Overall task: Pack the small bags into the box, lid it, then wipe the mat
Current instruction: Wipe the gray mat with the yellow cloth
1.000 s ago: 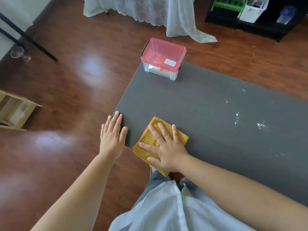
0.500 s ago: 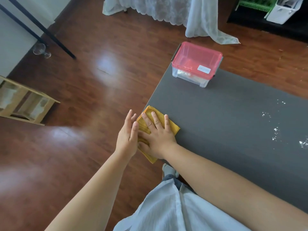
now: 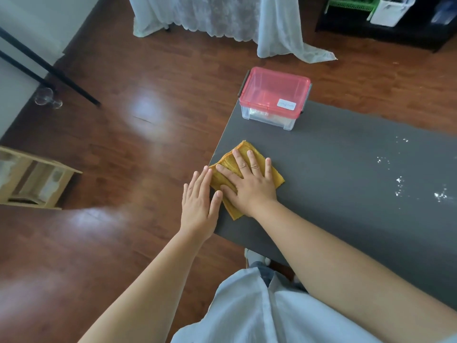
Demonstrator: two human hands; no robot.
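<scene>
A dark grey mat (image 3: 346, 174) with a smooth, matte face lies over a glossy red-brown plank floor (image 3: 123, 149); its right side runs out of view. At the mat's near left corner the right hand (image 3: 249, 184) lies palm down with fingers spread flat on a folded yellow cloth (image 3: 275, 178), a ribbed, woven rectangle with a stitched hem; nothing is gripped, the cloth is only pressed under the open palm. Much of the cloth is covered by that hand. The left hand (image 3: 199, 204) lies open and flat at the mat's left edge, just beside the cloth, its fingertips meeting the cloth's left border; whether it presses on mat or floor is hard to tell, and it holds nothing.

The box (image 3: 269, 118), clear plastic with rounded corners, stands at the mat's far left corner, well apart from the cloth. A translucent pink lid (image 3: 273, 91) with a small white label (image 3: 286, 104) sits on it, and dark clips show at both ends. Something pale and shiny shows through the clear wall, too blurred to name.

White crumbs or powder (image 3: 398, 184) speckle the mat toward the right. A white lace curtain (image 3: 247, 18) pools on the floor beyond, and a light wooden rack (image 3: 34, 179) is cut off at the left edge
</scene>
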